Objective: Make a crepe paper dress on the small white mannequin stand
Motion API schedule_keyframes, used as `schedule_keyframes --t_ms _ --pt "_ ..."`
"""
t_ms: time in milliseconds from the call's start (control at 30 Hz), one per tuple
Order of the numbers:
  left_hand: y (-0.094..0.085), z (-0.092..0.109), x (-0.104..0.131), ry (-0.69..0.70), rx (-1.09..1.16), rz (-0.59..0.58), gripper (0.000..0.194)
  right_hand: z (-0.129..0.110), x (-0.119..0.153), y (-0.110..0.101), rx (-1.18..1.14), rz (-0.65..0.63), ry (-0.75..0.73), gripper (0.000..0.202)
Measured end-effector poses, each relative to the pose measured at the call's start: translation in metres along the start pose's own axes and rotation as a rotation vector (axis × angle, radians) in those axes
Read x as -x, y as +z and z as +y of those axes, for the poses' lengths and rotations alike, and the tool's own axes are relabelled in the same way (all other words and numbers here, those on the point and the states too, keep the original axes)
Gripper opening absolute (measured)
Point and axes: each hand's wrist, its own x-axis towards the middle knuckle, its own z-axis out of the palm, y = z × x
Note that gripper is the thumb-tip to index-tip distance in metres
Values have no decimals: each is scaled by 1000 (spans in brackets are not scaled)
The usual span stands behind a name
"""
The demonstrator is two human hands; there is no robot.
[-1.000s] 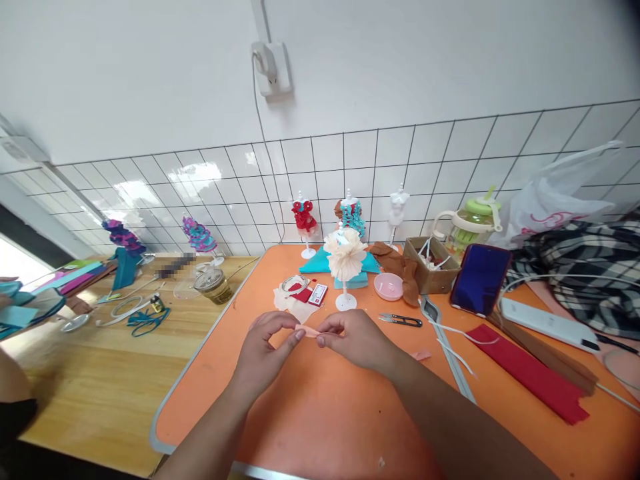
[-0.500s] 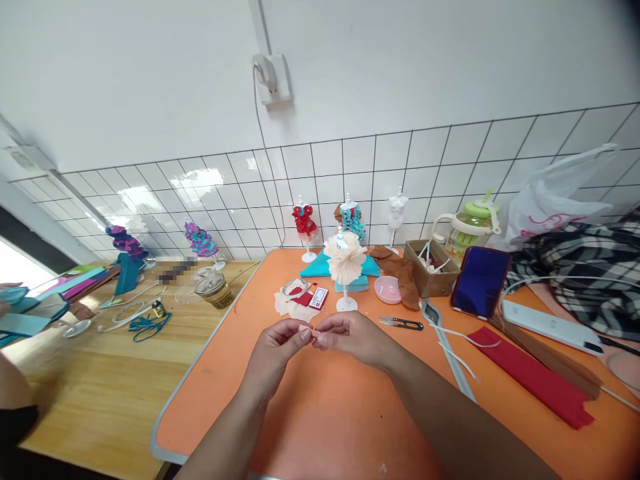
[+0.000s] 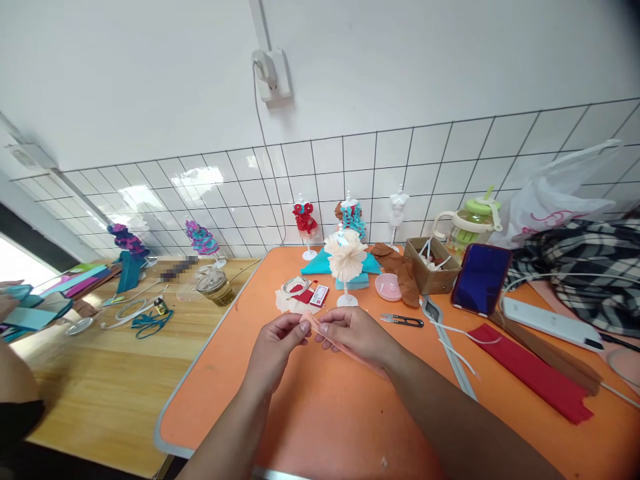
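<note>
Between my two hands runs a thin peach-pink strip (image 3: 353,355), likely crepe paper. My left hand (image 3: 281,337) pinches its end between thumb and fingertips. My right hand (image 3: 354,331) grips it close by, and the rest trails below the palm toward my wrist. Just beyond my fingers stands a small white mannequin dressed in a cream ruffled paper skirt (image 3: 346,259). Left of it lie a cream paper piece, a coiled white cord (image 3: 296,287) and a red-and-white card (image 3: 319,295). Thread snips (image 3: 403,321) rest to the right.
Behind are red-dressed (image 3: 305,219), turquoise-dressed (image 3: 353,220) and bare mannequins (image 3: 399,208). A pink dish (image 3: 388,287), cardboard box (image 3: 432,267), phone (image 3: 481,279) and red paper (image 3: 535,373) sit rightward. A jar (image 3: 216,287) and a co-worker's arm (image 3: 17,373) are left.
The peach-pink strip now shows stretched out beneath my right hand; before, only a tiny bit was visible at the fingertips. My hands stay in nearly the same place.
</note>
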Motion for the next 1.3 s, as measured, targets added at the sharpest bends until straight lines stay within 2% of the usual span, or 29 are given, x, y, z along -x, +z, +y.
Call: schedule_keyframes --t_ms 167,333,400,500,600,733,867,1000,1100,1200,1300 --pt "2 -3 -2 26 -43 19 24 5 -6 5 119 117 -146 29" --pt "3 -11 -4 11 34 20 23 15 -11 14 260 324 -271 18" --pt "5 -15 -5 -13 91 24 23 18 -10 17 370 386 -317 14" --pt "7 -18 -6 -48 152 41 24 22 -7 20 604 446 -485 16" --pt "9 -21 -4 -64 249 37 24 26 -5 20 807 469 -595 23" --pt "9 -23 -3 -81 370 4 27 30 -4 19 981 456 -624 29" --pt "8 -21 -3 -134 344 30 30 33 -4 16 1114 418 -626 33" --pt "4 -18 -4 -156 317 -28 34 33 -4 14 1097 399 -625 32" --pt "3 -19 -6 -170 296 41 29 32 -6 14 972 380 -616 28" --pt "2 -19 -8 -180 329 114 28 26 -8 10 704 371 -468 23" --pt "3 -14 -8 -154 347 119 30 17 -9 2 387 254 -298 35"
